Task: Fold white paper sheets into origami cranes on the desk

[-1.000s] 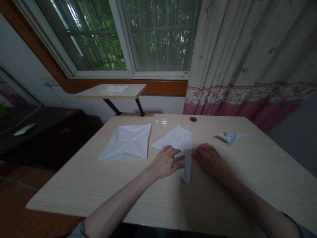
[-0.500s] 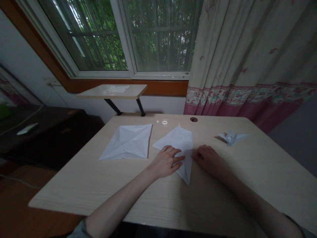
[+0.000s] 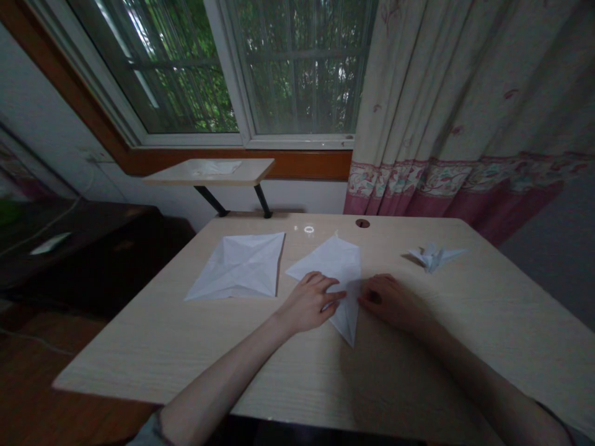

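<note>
A white sheet of paper (image 3: 341,263), partly folded to a point at its near end, lies in the middle of the desk. My left hand (image 3: 310,303) rests flat on its lower left part, with the fingers spread. At the sheet's right edge is my right hand (image 3: 383,300), its fingers curled and the thumb and index tips together against the paper's edge. The fingers hide exactly how much paper is between them. Left of these is a second, creased square sheet (image 3: 242,266). A folded paper crane (image 3: 433,256) stands to the right.
The pale wooden desk (image 3: 186,365) carries a small raised shelf (image 3: 162,178) at the back left, with white paper (image 3: 223,167) on it. A round cable hole (image 3: 362,223) is near the back edge. Beyond are a window and a curtain (image 3: 418,124); a dark cabinet (image 3: 93,229) stands left.
My right hand has shifted very slightly left along the sheet's edge. My left hand and the papers stay as they were; the view moved a little.
</note>
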`<state>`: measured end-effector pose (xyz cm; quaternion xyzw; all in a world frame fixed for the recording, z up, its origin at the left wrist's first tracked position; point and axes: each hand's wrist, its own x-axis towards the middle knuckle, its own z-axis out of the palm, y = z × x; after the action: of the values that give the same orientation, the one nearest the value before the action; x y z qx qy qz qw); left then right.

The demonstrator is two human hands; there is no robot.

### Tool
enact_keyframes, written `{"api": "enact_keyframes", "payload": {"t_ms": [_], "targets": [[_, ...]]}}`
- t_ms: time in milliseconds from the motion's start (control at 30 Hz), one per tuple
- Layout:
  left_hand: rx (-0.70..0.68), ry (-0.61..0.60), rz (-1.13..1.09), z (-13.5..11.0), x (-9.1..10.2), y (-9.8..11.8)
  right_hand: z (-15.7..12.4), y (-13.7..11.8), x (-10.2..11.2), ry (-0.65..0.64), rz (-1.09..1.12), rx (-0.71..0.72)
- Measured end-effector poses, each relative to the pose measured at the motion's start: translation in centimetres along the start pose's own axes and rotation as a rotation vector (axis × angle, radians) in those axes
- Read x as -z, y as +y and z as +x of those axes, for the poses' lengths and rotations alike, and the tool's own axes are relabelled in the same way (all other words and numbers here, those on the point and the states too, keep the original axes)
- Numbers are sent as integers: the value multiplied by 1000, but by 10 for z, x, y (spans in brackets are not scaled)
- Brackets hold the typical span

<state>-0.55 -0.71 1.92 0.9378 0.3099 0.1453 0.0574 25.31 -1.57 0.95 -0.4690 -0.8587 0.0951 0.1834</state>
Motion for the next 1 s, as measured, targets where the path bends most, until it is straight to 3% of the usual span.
{"api": "enact_keyframes", "payload": {"t_ms": [500, 1000], "targets": [[11, -23, -20, 0, 3, 1, 0, -13, 4, -114, 73, -31], [21, -20, -41, 1, 3, -2, -5, -24, 4, -192, 191, 29]]}}
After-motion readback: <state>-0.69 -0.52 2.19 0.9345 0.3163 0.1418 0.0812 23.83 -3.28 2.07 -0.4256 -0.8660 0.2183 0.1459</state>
